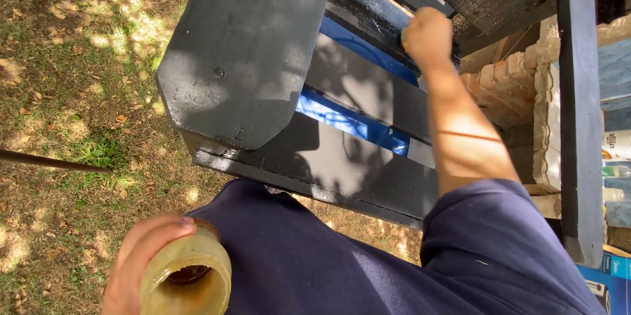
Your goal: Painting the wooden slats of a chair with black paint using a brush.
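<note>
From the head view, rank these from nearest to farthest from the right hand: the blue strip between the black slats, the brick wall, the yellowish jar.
Measured from the right hand, up on the slats:
1. Blue strip, just below and left of the hand.
2. Brick wall, lower right, beyond the forearm.
3. Yellowish jar, bottom left, held in the left hand.

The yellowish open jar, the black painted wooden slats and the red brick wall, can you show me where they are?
yellowish open jar [187, 274], head view, on its round rim.
black painted wooden slats [368, 85], head view, on a middle slat.
red brick wall [506, 85], head view, on its bricks.
</note>
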